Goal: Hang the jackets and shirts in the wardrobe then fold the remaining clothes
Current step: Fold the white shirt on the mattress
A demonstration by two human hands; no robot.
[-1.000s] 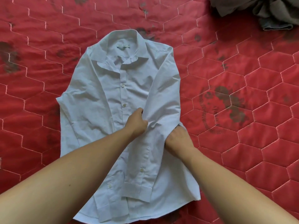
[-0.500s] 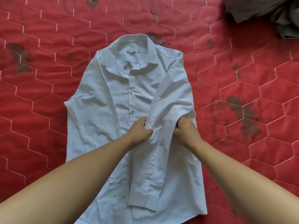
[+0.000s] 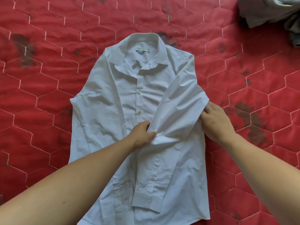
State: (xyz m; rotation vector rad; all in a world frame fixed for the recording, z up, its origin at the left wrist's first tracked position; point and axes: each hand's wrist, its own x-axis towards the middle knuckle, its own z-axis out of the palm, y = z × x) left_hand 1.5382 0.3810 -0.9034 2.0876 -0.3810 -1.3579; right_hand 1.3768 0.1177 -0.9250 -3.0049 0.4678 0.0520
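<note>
A white button-up shirt (image 3: 113,114) lies front up on a red quilted mattress (image 3: 40,78), collar toward the far side. Its right sleeve (image 3: 177,111) is folded across the chest, with the cuff near the hem. My left hand (image 3: 142,135) pinches the inner edge of that sleeve at mid-chest. At the shirt's right side my right hand (image 3: 214,120) holds the sleeve's outer fold, its fingertips tucked under the cloth.
A crumpled pile of grey clothes (image 3: 272,15) lies at the top right corner of the mattress. Dark stains mark the red cover on the left and right of the shirt.
My right hand has slid outward and up along the shirt's right edge, spreading the folded sleeve wider. My left hand keeps its pinch on the sleeve.
</note>
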